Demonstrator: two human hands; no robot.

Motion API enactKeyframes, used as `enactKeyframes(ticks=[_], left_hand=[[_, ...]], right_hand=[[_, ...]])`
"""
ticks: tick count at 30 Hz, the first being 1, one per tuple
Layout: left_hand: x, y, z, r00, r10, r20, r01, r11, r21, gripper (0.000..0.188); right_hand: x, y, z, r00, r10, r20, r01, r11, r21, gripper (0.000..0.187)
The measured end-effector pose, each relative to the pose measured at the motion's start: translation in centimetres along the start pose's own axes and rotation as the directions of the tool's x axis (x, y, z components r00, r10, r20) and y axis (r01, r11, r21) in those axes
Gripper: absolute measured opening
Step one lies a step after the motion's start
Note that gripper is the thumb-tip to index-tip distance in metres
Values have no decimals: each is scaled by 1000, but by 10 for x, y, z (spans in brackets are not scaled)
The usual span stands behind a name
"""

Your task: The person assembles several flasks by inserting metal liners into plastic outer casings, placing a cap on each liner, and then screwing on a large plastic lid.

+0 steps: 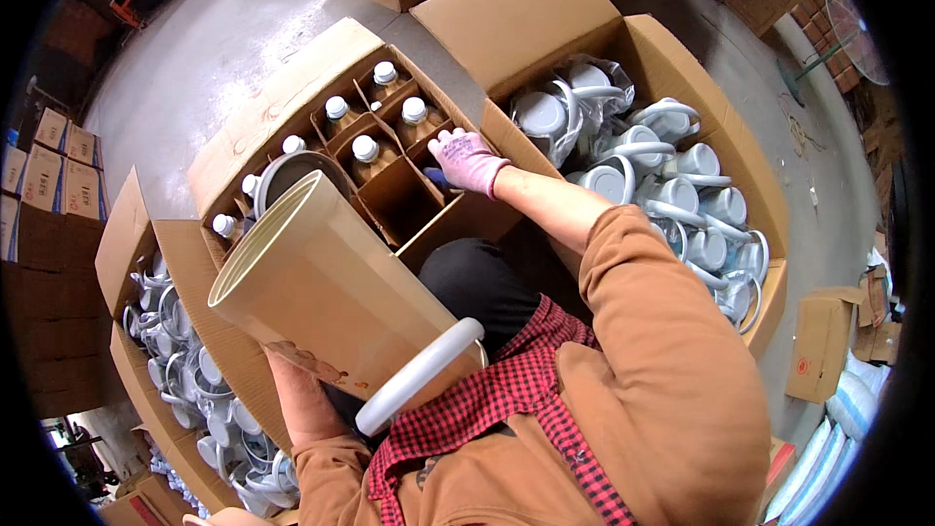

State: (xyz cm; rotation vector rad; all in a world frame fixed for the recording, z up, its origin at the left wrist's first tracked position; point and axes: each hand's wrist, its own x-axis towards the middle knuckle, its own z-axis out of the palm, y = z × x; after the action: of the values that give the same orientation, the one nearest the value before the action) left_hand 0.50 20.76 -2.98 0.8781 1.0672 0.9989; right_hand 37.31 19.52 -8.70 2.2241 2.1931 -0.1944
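A large beige tapered plastic bucket (331, 278) tilts in front of me, its open mouth up and to the left, with a pale grey curved handle (421, 376) at its lower end. My left forearm (300, 385) passes behind it, and the bucket hides the left hand and its fingers. A dark round object (304, 175) shows partly behind the bucket's mouth. My right hand (469, 162), in a pink glove, is at the right side of a divided carton (287, 78), its fingers curled over a cell edge. Something dark blue shows under them; what they hold is unclear.
White-capped bottles (365, 149) stand in the carton's cells. An open carton on the right holds bagged, grey-lidded containers with handles (643, 151); another on the left holds similar pieces (209, 370). Stacked boxes (60, 166) stand far left, a fan (849, 29) far right.
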Motion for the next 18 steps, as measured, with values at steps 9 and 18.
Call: enactKeyframes(ticks=[9, 18], left_hand=[[-49, -29, -44, 987, -120, -107, 88, 961, -262, 31], [-38, 41, 15, 970, 198, 140, -228, 941, 250, 32]], right_hand=[[26, 14, -8, 943, -201, 265, 228, 971, -75, 22], [-39, 6, -246, 898, -302, -320, 287, 953, -95, 23]])
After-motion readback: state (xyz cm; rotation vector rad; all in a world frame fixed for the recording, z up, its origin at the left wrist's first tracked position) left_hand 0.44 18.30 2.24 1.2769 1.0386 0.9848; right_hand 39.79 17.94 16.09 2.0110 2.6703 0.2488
